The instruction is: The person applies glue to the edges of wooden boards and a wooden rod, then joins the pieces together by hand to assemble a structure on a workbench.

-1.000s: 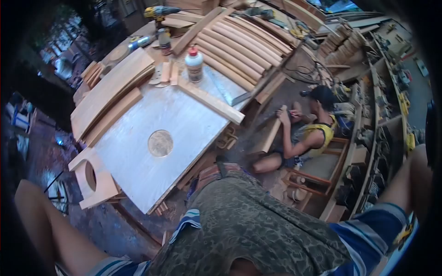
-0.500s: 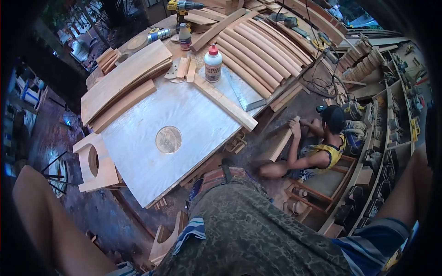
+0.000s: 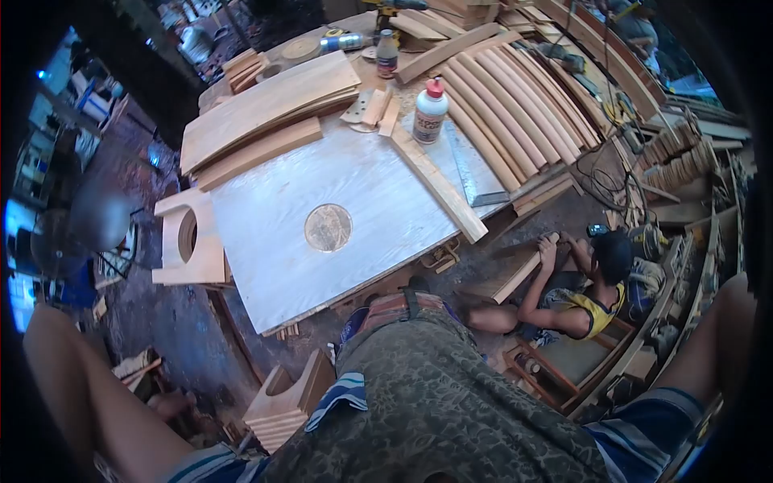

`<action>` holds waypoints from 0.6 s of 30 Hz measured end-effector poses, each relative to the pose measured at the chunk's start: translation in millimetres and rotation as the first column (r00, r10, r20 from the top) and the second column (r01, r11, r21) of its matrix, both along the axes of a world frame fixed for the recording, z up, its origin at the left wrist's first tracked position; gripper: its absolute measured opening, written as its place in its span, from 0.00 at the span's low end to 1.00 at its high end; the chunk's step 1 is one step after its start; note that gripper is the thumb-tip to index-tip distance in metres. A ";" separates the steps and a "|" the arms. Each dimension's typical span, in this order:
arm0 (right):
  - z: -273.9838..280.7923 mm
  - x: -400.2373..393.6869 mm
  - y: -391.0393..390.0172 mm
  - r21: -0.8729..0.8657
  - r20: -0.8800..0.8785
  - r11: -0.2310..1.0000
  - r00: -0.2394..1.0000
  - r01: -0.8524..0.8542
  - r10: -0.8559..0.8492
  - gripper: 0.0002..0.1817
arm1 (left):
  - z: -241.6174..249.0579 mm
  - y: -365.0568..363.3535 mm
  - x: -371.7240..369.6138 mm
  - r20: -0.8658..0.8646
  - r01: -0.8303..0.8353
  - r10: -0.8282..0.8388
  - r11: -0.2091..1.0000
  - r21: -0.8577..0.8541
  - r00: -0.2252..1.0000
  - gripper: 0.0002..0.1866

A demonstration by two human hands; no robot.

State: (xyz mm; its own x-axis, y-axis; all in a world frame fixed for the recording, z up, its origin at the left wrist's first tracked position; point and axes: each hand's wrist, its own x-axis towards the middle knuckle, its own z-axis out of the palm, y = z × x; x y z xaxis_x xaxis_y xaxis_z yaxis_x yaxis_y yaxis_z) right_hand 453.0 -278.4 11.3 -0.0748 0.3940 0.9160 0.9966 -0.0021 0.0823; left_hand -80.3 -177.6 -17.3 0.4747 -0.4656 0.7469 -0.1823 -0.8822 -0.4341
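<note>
Neither of my hands shows; only my bent left arm (image 3: 97,394) and right arm (image 3: 696,354) reach in at the lower sides. In front of me is a pale wooden board (image 3: 274,241) with a round inset (image 3: 328,228). A wood glue bottle (image 3: 430,113) with a red cap stands upright on it. Beside the bottle, a wooden strip (image 3: 439,185) lies slantwise near a metal square (image 3: 475,173). Curved panels (image 3: 270,105) are stacked at the back left, and rounded wooden slats (image 3: 515,105) lie in a row at the right.
A co-worker (image 3: 584,282) in a yellow top sits low at the right, hands on a piece of wood (image 3: 519,274). A cut-out wooden piece (image 3: 213,241) juts from the board's left end. Cables (image 3: 600,181) and crowded shelves (image 3: 668,306) are at the right.
My view has turned left, so the board and bottle appear farther right. More of the stacked cut-out pieces shows at the lower left. The co-worker still holds the wood.
</note>
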 end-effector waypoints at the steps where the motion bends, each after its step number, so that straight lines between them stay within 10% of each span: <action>1: -0.1 4.3 3.2 -0.005 0.005 1.000 1.000 0.001 -0.001 0.18 | -4.6 -2.5 -1.2 0.003 -0.012 0.012 1.000 0.003 1.000 0.27; 18: -65.7 90.8 52.7 0.105 0.158 0.988 0.979 0.111 -0.127 0.15 | -18.9 -92.0 -13.6 0.107 -0.421 0.421 0.907 -0.023 0.901 0.27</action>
